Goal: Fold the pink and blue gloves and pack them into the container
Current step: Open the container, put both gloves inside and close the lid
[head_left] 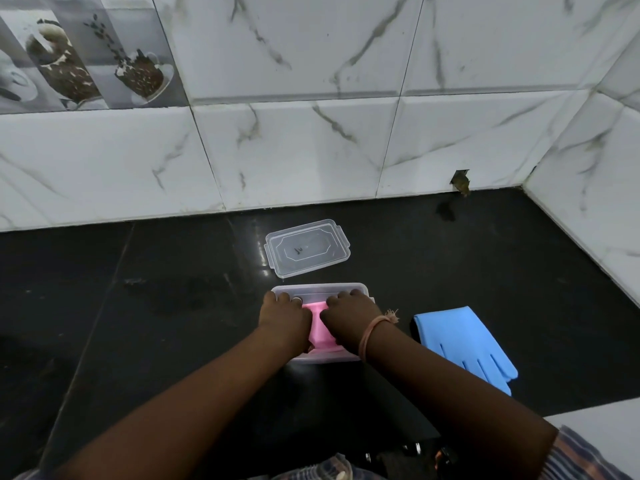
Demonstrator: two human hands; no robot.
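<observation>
A clear plastic container (320, 289) stands on the black counter, straight in front of me. Inside it lies the folded pink glove (320, 329). My left hand (284, 317) and my right hand (351, 318) both rest on top of the pink glove, fingers curled down on it, and they hide most of it. The blue gloves (462, 342) lie flat on the counter just right of the container, fingers pointing toward me. The clear lid (306, 247) lies on the counter behind the container.
White marble-pattern tiled walls close the counter at the back and on the right. A small hole (460, 181) shows in the back wall near the corner. The counter's white front edge (595, 420) appears at the lower right.
</observation>
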